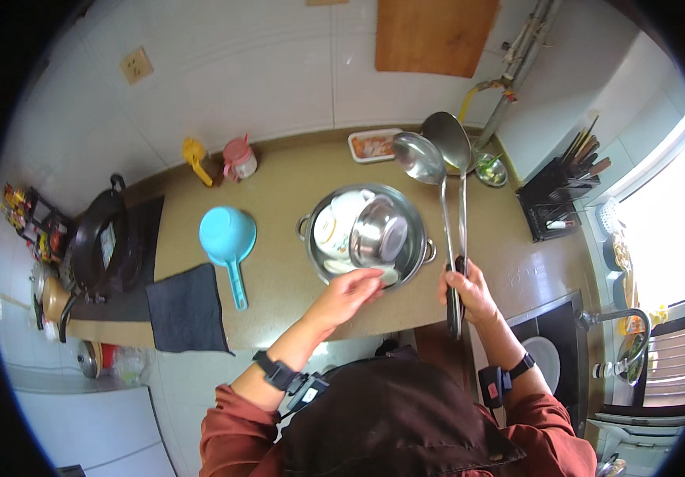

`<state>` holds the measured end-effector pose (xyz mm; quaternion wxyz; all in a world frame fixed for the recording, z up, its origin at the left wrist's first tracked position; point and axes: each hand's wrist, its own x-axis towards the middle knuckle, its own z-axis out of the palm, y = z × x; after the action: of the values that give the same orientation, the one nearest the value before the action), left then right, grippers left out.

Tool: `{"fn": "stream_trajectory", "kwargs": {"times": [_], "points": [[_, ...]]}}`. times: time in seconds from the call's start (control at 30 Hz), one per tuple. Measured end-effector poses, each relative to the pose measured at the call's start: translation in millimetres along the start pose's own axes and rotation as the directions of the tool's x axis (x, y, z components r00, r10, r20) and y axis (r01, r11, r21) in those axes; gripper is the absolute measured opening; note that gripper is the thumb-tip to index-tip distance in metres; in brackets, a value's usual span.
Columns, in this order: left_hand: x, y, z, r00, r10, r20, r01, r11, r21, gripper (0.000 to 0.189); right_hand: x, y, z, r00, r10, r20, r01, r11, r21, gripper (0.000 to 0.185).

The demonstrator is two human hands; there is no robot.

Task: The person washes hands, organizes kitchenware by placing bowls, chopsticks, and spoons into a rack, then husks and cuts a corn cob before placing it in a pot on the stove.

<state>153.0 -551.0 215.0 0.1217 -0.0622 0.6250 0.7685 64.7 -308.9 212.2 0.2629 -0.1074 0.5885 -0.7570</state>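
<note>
My right hand [467, 292] grips the black handles of two long metal utensils. One is a steel ladle [420, 158]; the other has a broad, darker head, perhaps a wok turner [446, 140]. Both heads point away from me. At the front rim of a two-handled steel pot [423, 223] is my left hand [348, 295], its fingers curled by some white pieces [390, 275]. Whether it holds one is unclear. Inside the pot, white ceramic dishes [333, 232] lie with a tilted steel bowl [372, 238].
A blue dipper [228, 235] and dark cloth [189, 310] lie left of the pot. Farther left, a black wok [89, 250] sits on the stove. Behind are a white food tray [372, 146] and small bowl [491, 170]. A knife block [548, 197] and sink [563, 316] stand right.
</note>
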Motion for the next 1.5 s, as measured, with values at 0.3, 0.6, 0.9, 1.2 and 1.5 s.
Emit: {"fn": "stream_trajectory", "kwargs": {"times": [0.3,0.6,0.9,1.2,1.5], "points": [[115,62,105,0.996,0.077,-0.041,-0.087,0.874,-0.478,0.02,18,-28,-19,0.879,0.195,0.435,-0.1,0.968,-0.231,0.026],[170,49,151,0.938,0.346,0.016,-0.214,0.54,0.814,0.021,89,-66,-80,0.927,-0.331,-0.176,0.171,0.791,-0.587,0.036],[184,63,156,0.794,-0.429,0.43,0.122,0.806,0.579,0.036,80,-130,-161,0.938,-0.279,-0.204,0.292,0.956,0.036,0.031],[187,56,185,0.855,-0.272,0.441,0.208,0.96,0.187,0.033,103,-145,-174,0.912,-0.254,-0.323,0.402,0.717,0.569,0.037],[189,63,178,0.921,-0.268,0.284,0.048,0.799,0.599,0.031,63,-113,-174,0.981,0.147,-0.13,-0.114,0.965,0.236,0.022]]}}
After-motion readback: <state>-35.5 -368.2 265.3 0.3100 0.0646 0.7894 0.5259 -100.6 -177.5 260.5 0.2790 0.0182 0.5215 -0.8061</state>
